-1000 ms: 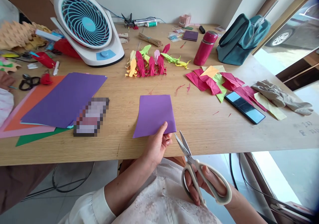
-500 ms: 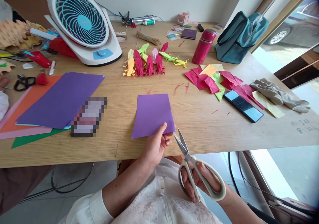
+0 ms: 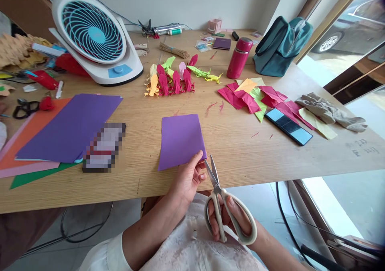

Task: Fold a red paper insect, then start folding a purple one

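Note:
A purple sheet of paper (image 3: 180, 140) extends over the table near its front edge. My left hand (image 3: 189, 176) pinches its lower right corner, thumb on top and fingers beneath. Just right of that corner, my right hand (image 3: 231, 214) grips a pair of scissors (image 3: 215, 184) with pale handles, fingers through the loops. The blades are parted and point up toward the paper's right edge; whether they touch it I cannot tell.
Purple sheets (image 3: 72, 126) top a stack of coloured paper at left, beside a pixelated object (image 3: 104, 148). Behind stand a fan (image 3: 93, 34), folded paper figures (image 3: 176, 82) and a pink bottle (image 3: 240, 58). Right lie crumpled paper (image 3: 237, 96), a phone (image 3: 288, 126), a grey glove (image 3: 331, 110) and a teal bag (image 3: 282, 48).
The scissors and my right hand have shifted left, closer to my body's middle. The paper and my left hand hold nearly the same pose, while the whole view has turned slightly.

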Motion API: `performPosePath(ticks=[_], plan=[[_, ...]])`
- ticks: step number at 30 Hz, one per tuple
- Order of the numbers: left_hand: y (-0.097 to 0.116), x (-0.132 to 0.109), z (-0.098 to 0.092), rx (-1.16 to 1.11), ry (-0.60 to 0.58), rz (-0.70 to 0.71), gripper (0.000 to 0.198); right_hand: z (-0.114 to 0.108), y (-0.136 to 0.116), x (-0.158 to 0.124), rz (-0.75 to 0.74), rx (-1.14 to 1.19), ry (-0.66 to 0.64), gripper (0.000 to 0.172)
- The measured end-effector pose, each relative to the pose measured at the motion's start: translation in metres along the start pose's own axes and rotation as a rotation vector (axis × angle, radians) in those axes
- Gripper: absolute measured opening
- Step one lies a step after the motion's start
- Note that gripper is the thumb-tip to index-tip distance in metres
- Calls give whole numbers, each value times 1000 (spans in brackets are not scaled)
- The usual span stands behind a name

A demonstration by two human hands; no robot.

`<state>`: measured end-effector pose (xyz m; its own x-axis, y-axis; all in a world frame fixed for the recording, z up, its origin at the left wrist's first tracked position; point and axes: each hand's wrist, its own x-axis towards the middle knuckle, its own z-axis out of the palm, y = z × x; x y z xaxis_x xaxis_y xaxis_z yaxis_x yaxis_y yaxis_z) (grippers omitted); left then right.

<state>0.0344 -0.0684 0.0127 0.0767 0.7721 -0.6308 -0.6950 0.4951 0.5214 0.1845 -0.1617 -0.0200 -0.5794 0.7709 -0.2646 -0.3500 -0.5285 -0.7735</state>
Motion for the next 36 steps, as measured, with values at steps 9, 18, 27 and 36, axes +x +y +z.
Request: performPosePath(ticks=[9, 18, 27, 36], plan=[[-6, -2, 4, 10, 41, -46, 44, 11, 4, 1, 34, 101, 91, 58], [-7, -5, 8, -18, 76, -48, 34, 20, -10, -2, 45, 1, 203, 57], [-9, -6, 11, 0, 62, -51, 29, 20, -16, -3, 22, -120, 236, 52], [-7, -5, 7, -26, -39, -91, 29, 19, -13, -4, 74, -16, 182, 55]])
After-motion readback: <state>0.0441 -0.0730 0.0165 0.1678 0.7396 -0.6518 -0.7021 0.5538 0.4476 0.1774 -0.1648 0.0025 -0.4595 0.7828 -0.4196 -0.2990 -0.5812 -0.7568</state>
